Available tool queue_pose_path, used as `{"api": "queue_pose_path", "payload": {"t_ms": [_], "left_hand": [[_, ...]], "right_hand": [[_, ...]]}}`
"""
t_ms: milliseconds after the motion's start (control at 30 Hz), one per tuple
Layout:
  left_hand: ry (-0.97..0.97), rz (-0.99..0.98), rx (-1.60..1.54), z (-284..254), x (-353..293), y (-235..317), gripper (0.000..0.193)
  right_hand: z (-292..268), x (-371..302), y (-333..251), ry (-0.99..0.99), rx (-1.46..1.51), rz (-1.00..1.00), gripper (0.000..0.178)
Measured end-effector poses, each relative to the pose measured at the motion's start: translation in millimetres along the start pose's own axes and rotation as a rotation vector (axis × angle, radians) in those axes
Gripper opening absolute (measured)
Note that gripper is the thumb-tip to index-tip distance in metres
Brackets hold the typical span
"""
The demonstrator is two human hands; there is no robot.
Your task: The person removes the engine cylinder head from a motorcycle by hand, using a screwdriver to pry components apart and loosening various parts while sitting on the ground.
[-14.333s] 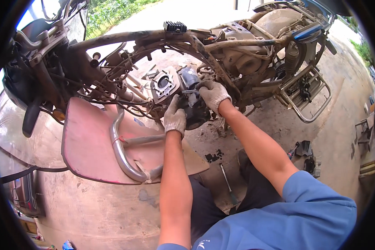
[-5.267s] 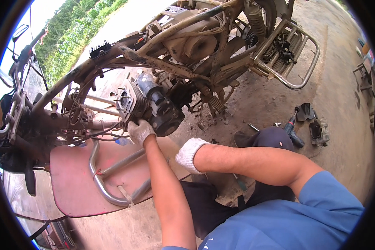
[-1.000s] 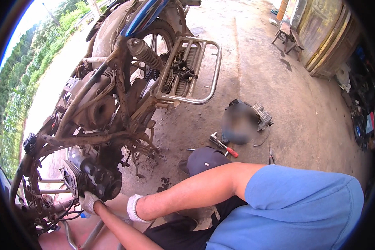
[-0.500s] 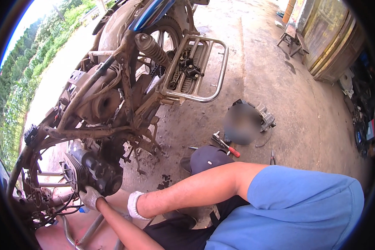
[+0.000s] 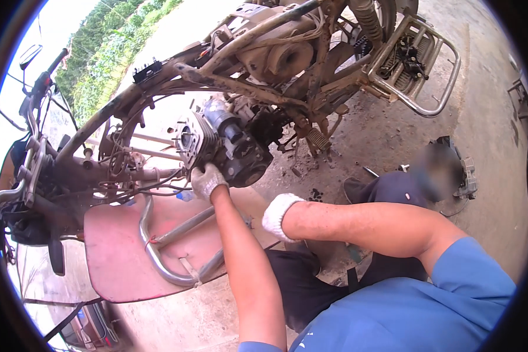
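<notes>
A dusty motorcycle engine (image 5: 240,146) hangs low in the stripped brown motorcycle frame (image 5: 217,73). The finned cylinder (image 5: 200,141), its bore showing, is at the engine's front left. My left hand (image 5: 208,183), in a white knit glove, grips the lower edge of this cylinder; its fingertips are partly hidden against the metal. To the right and below the engine is my right hand (image 5: 281,218), gloved too and apart from the engine. Mostly its glove's cuff and back show, and its fingers are hidden.
A pink board (image 5: 117,252) lies below, with a bent chrome tube bar (image 5: 152,258) on it. At the far right a metal rear rack (image 5: 446,97) carries small dark parts. A blurred round thing (image 5: 437,172) and a finned metal part (image 5: 468,176) sit on the concrete floor.
My view has swung left, so the motorcycle appears farther right and the handlebar side shows. My left hand stays at the cylinder's lower edge, and my right hand remains beside the engine.
</notes>
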State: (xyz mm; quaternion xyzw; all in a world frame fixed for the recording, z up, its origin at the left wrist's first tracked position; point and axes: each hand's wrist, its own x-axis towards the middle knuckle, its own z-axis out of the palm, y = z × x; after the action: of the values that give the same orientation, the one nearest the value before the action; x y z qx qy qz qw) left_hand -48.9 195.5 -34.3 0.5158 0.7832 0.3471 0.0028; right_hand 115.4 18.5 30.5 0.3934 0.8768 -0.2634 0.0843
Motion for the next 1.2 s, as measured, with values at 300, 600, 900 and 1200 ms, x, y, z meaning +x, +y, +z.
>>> {"api": "queue_pose_path", "payload": {"t_ms": [300,600,900,1200], "left_hand": [[0.001,-0.062,-0.087,-6,-7,11,0.034],[0.000,-0.077,-0.176,-3,-6,7,0.034],[0.009,-0.067,-0.154,-1,-6,6,0.032],[-0.014,-0.097,-0.178,5,-6,5,0.033]], "right_hand": [[-5,3,-2,-0.029,-0.056,0.027,0.026],[0,6,-1,-0.063,-0.066,0.021,0.024],[-4,4,-2,-0.108,-0.073,0.037,0.025],[0,5,-1,-0.069,-0.063,0.027,0.025]]}}
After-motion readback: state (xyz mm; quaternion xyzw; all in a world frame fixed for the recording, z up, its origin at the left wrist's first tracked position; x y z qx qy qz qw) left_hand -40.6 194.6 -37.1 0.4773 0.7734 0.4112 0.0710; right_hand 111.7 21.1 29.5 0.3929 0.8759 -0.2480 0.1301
